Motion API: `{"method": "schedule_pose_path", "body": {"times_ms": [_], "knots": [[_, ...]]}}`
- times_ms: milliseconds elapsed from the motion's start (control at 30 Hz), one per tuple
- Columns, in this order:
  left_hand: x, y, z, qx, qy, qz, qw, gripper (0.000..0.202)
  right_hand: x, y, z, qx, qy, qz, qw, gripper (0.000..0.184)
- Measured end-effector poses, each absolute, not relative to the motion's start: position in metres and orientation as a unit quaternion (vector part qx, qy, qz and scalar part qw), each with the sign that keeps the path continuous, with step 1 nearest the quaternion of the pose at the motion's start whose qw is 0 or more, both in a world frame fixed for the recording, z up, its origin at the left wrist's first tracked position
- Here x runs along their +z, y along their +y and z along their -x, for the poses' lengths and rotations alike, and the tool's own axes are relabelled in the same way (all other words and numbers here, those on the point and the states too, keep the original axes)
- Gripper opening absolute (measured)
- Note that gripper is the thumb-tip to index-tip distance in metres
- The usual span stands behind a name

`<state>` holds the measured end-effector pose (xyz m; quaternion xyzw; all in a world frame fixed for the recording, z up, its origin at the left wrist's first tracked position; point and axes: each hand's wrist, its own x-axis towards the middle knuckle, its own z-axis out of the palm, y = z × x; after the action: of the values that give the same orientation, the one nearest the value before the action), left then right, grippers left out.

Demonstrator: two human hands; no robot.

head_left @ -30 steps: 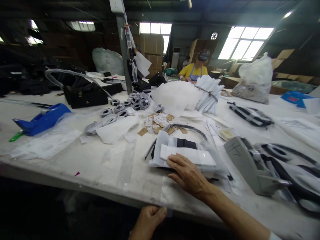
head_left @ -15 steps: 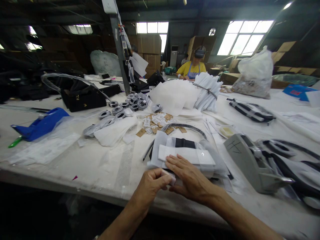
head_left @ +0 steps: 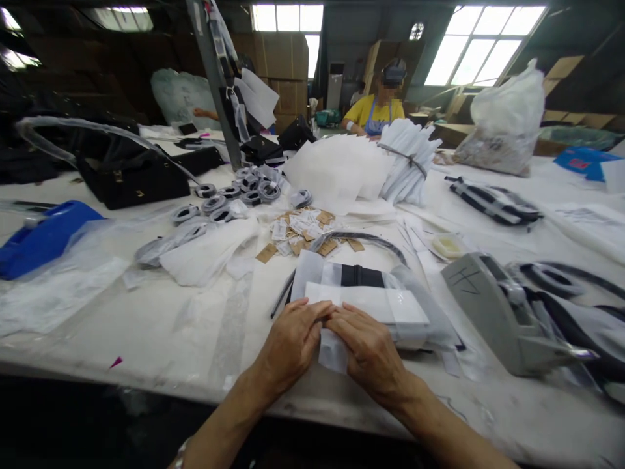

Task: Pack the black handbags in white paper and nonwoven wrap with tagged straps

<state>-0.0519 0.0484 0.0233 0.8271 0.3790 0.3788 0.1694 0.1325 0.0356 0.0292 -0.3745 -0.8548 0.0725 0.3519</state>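
Observation:
My left hand (head_left: 291, 343) and my right hand (head_left: 367, 346) rest side by side on a flat white-wrapped bundle (head_left: 375, 306) with a black band, near the front edge of the white table (head_left: 146, 326). The fingertips of both hands meet at the bundle's near left corner, pressing down on its white paper wrap. The left fingers are curled, the right fingers lie flatter. A strip of white paper (head_left: 332, 352) shows between the two hands.
A grey tape dispenser (head_left: 493, 312) stands to the right, with black straps (head_left: 561, 293) beyond it. Brown and white tags (head_left: 303, 231), tape rolls (head_left: 234, 195), white foam sheets (head_left: 342, 172), a black handbag (head_left: 131, 176) and a blue object (head_left: 39, 238) lie further back. A person in yellow (head_left: 375, 107) works at the far end.
My left hand came up from the table's front edge and joined the right hand on the bundle. The right hand shifted slightly toward me. The camera moved closer and lower.

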Motion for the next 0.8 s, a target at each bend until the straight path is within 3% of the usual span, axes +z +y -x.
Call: {"method": "schedule_pose_path", "body": {"times_ms": [100,300,567,800], "knots": [[0.016,0.046,0.058,0.368,0.364,-0.843,0.150,0.045,0.028,0.035,-0.130,0.066,-0.848,0.386,0.358,0.039],[0.014,0.045,0.060,0.368,0.345,-0.854,0.128,0.043,0.027,0.034,-0.130,0.074,-0.842,0.400,0.353,0.051],[0.004,0.047,0.044,0.429,0.398,-0.807,0.084,0.038,0.047,0.034,-0.132,0.109,-0.857,0.388,0.322,0.052],[0.010,0.048,0.041,0.434,0.419,-0.792,0.096,0.035,0.053,0.043,-0.135,0.157,-0.828,0.461,0.277,0.027]]}}
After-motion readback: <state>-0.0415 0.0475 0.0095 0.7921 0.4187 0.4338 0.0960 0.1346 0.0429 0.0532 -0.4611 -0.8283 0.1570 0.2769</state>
